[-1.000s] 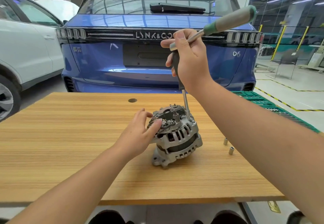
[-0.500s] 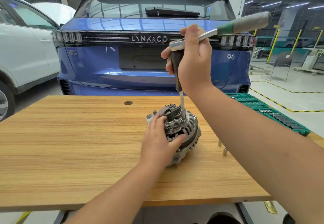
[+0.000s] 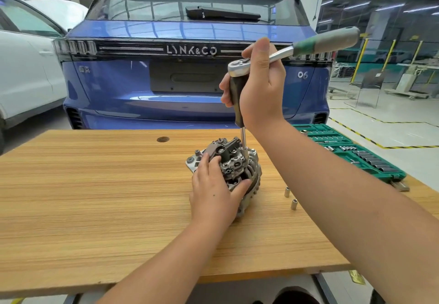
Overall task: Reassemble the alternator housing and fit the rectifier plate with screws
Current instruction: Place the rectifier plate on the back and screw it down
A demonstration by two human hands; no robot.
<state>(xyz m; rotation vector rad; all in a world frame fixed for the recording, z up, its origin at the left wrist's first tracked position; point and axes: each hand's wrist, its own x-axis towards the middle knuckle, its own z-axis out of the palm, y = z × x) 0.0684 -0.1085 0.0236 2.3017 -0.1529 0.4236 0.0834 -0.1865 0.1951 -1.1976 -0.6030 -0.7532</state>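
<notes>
Since a second ago, left hand (image 3: pixel 215 190) moved from the alternator (image 3: pixel 234 168)'s left side onto its near side, gripping it steady on the counter (image 3: pixel 95 196); right hand (image 3: pixel 257 85) grips the ratchet (image 3: pixel 240 82) upright.

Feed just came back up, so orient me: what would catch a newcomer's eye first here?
The alternator at mid-table, left hand holding it from the near side. Above it, the right hand grips a ratchet whose extension drops straight onto the alternator's top. Behind looms a blue car; a green socket tray sits at the table's right edge.
</notes>
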